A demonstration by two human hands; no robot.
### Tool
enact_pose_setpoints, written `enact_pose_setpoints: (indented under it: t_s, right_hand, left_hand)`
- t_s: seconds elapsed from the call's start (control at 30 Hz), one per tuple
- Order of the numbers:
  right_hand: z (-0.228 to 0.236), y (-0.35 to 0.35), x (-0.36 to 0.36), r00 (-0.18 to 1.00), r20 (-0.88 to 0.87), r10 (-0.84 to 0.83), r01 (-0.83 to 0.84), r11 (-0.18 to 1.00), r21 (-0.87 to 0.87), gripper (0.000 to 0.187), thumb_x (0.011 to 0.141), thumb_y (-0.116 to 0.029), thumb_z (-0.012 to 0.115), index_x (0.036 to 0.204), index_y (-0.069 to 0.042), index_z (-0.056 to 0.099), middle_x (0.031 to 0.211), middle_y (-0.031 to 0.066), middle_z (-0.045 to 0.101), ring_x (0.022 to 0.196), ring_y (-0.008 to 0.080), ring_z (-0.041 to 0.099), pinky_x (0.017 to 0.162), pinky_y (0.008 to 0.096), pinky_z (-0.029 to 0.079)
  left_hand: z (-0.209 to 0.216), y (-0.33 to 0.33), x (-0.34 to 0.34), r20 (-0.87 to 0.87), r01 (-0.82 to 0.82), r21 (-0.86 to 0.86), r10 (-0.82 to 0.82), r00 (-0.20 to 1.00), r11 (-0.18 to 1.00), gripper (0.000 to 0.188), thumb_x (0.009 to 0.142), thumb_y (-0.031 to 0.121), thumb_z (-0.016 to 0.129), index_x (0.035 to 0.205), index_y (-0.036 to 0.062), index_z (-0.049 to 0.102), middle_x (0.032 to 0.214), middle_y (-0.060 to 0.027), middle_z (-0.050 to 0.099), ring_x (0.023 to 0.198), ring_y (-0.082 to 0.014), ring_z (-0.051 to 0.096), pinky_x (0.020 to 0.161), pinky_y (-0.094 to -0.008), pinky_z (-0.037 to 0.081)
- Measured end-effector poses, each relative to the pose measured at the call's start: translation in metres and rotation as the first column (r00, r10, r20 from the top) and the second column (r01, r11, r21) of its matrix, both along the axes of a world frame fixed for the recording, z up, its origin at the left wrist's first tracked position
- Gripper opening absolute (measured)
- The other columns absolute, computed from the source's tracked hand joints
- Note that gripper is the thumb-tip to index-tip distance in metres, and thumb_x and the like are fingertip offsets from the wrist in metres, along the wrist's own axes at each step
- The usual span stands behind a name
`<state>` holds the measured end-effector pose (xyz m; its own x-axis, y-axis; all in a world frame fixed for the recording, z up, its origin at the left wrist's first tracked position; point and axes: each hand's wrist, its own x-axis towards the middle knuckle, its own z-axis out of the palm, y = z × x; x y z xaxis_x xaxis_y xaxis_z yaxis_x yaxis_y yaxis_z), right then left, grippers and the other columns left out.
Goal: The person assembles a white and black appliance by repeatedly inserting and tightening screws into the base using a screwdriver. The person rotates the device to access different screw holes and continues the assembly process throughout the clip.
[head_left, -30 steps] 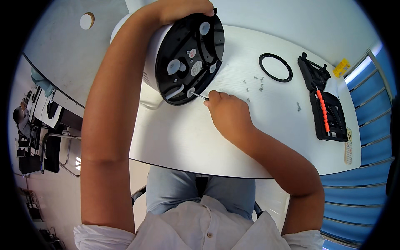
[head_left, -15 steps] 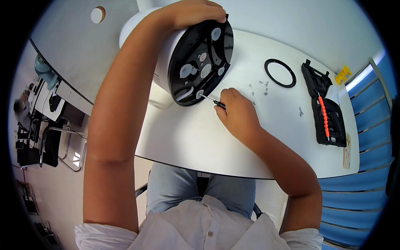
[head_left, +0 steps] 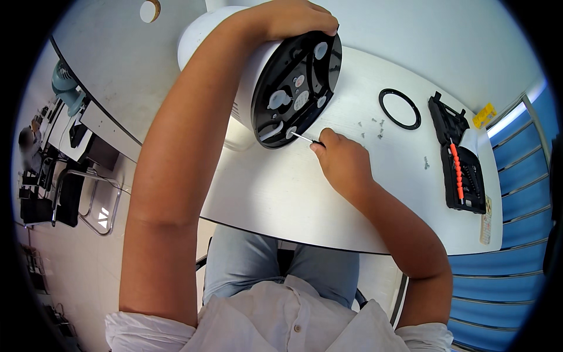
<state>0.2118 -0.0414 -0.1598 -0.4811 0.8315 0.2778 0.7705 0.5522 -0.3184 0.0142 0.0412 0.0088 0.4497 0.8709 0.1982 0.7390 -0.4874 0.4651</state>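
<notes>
A white rounded appliance [head_left: 246,88] lies tipped on the table, its black underside [head_left: 309,85] with pale suction feet facing right. My left hand [head_left: 299,17] reaches over the top and is closed on the upper rim of that base. In my right hand [head_left: 343,158] is a screwdriver [head_left: 304,138], its dark handle mostly hidden by my fingers. The thin shaft points up and left, and the tip meets a small pale foot near the base's lower end. Several small screws [head_left: 381,130] lie on the tabletop to the right of that hand.
A black ring [head_left: 400,109] lies beyond the screws. Farther right, an open black tool case [head_left: 463,176] holds an orange flexible shaft [head_left: 456,170]; a pale remote control [head_left: 485,223] lies beside it. The white table [head_left: 275,211] ends just before my lap. Blue-backed metal rails [head_left: 525,193] run along the right.
The whole scene has shifted slightly right in the picture. Both hands keep their places on the appliance and screwdriver; less of the screwdriver's handle shows now.
</notes>
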Motion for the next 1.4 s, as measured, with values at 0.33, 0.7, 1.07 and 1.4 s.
enact_pose_setpoints:
  t_s: [0.33, 0.7, 1.07, 1.4]
  right_hand:
    - [0.007, -0.009, 0.001, 0.970, -0.238, 0.049, -0.052, 0.999, -0.003, 0.013, 0.084, -0.010, 0.060, 0.084, -0.003, 0.049, 0.074, 0.0113, 0.053, 0.070, 0.0262, 0.059, 0.060, 0.0393, 0.048]
    - [-0.010, -0.009, -0.003, 0.991, 0.127, 0.032, -0.089, 0.877, 0.472, 0.015, 0.072, -0.004, 0.062, 0.078, -0.008, 0.049, 0.071, 0.0054, 0.050, 0.060, 0.0211, 0.055, 0.051, 0.0350, 0.047]
    - [0.008, 0.005, 0.004, 0.953, -0.297, -0.062, -0.089, 0.878, -0.470, 0.022, 0.090, -0.016, 0.061, 0.085, 0.000, 0.049, 0.070, 0.0095, 0.056, 0.057, 0.0204, 0.051, 0.052, 0.0353, 0.041]
    - [0.019, 0.016, 0.012, 0.741, -0.511, -0.436, -0.430, 0.275, -0.860, 0.017, 0.093, -0.016, 0.057, 0.085, -0.003, 0.050, 0.067, 0.0009, 0.048, 0.049, 0.0059, 0.034, 0.043, 0.0230, 0.025]
  left_hand:
    - [-0.001, 0.002, -0.001, -0.036, -0.030, 0.010, 0.030, 0.999, 0.999, 0.048, 0.080, 0.043, 0.047, 0.102, 0.0054, 0.067, 0.099, -0.0191, 0.067, 0.091, -0.0305, 0.061, 0.085, -0.0372, 0.045]
    - [-0.002, 0.009, 0.000, -0.024, 0.013, 0.006, -0.013, 1.000, 1.000, 0.049, 0.080, 0.041, 0.048, 0.103, 0.0027, 0.067, 0.101, -0.0199, 0.066, 0.092, -0.0302, 0.060, 0.086, -0.0372, 0.045]
    - [-0.004, 0.015, -0.001, -0.094, 0.029, 0.064, -0.023, 0.995, 0.998, 0.048, 0.082, 0.041, 0.044, 0.102, 0.0031, 0.067, 0.101, -0.0206, 0.066, 0.093, -0.0321, 0.061, 0.085, -0.0375, 0.045]
    - [-0.001, 0.004, 0.002, -0.042, -0.057, -0.003, 0.056, 0.998, 0.998, 0.050, 0.082, 0.043, 0.045, 0.103, 0.0037, 0.067, 0.103, -0.0197, 0.067, 0.095, -0.0310, 0.061, 0.086, -0.0369, 0.045]
